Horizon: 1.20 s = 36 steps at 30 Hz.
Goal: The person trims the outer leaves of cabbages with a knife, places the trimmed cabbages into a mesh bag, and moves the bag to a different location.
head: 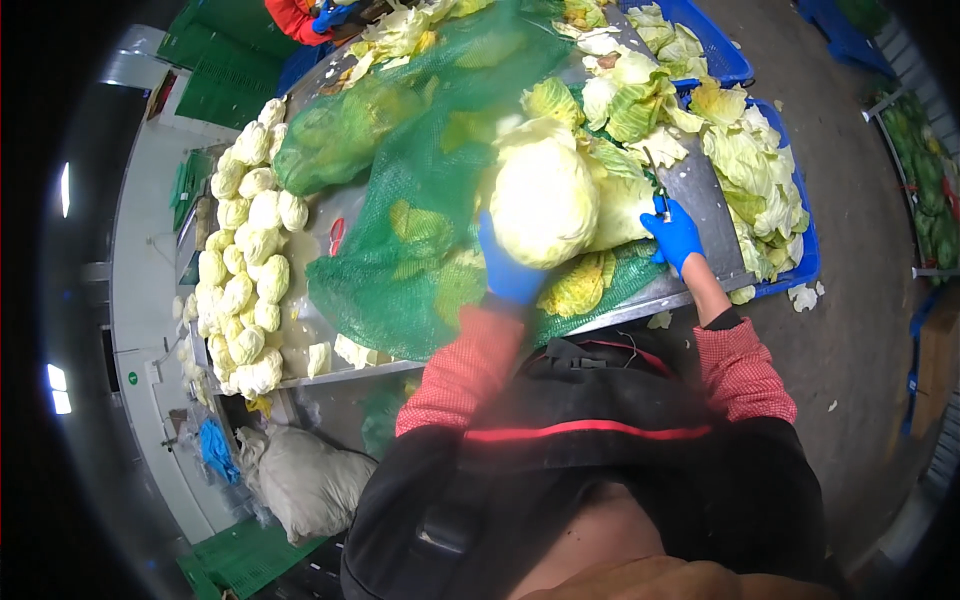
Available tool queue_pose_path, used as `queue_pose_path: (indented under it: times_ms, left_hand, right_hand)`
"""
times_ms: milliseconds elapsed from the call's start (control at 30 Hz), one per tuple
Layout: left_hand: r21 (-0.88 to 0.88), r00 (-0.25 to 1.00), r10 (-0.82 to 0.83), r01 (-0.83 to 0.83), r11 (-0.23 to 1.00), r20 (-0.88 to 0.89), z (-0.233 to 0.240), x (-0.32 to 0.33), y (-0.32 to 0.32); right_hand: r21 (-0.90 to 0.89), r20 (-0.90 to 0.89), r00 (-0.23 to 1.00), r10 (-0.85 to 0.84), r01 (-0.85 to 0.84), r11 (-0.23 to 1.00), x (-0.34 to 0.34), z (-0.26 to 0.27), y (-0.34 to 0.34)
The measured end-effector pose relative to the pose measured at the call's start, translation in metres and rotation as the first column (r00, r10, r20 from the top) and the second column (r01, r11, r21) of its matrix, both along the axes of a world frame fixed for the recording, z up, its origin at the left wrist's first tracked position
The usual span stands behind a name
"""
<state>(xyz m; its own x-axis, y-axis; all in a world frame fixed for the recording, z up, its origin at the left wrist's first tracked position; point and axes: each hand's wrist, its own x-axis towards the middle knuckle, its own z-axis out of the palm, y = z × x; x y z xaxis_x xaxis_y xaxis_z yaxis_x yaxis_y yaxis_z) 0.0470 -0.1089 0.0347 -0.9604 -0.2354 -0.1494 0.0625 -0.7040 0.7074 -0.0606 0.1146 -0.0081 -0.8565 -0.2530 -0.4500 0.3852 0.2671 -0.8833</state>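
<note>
A large pale cabbage head is cupped at its lower left by my left hand, in a blue glove. My right hand, gloved in blue too, grips a knife whose narrow blade points away from me. Between the head and my right hand spreads a broad pale outer leaf; whether it is still joined to the head I cannot tell. Green mesh netting lies under and left of the head, with yellowed leaves beneath it. A loose yellow-green leaf rests just below the head.
Several trimmed cabbages are heaped on the left of the metal table, near a red-handled tool. Blue crates with leaves stand right. More cabbages show in a net bag. A co-worker's sleeve appears at the top.
</note>
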Motion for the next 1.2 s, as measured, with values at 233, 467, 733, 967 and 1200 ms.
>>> queue_pose_path:
  times_ms: [233, 467, 733, 967, 1200]
  left_hand:
    - [-0.343, 0.999, -0.025, 0.007, 0.939, -0.048, 0.054, -0.003, 0.006]
    - [-0.324, 0.947, -0.265, 0.312, 0.893, 0.181, 0.058, -0.01, -0.033]
    - [-0.088, 0.979, 0.069, -0.053, 0.995, 0.19, -0.006, -0.006, 0.019]
    - [-0.679, 0.893, 0.399, -0.163, 0.716, 0.207, -0.043, -0.009, 0.052]
    - [-0.426, 0.93, 0.275, -0.152, 0.892, 0.245, -0.025, -0.009, 0.038]
  right_hand:
    - [-0.671, 0.059, 0.968, 0.245, -0.143, 0.727, 0.009, 0.088, -0.025]
    - [-0.287, -0.072, 0.947, 0.312, -0.319, 0.903, -0.037, 0.054, -0.048]
    - [0.318, -0.087, 0.953, 0.29, -0.249, 0.915, 0.01, 0.038, -0.045]
    - [-0.013, 0.241, 0.955, 0.173, -0.175, 0.985, 0.009, 0.022, -0.03]
    - [-0.061, 0.183, 0.98, 0.076, -0.066, 0.996, 0.017, 0.011, -0.022]
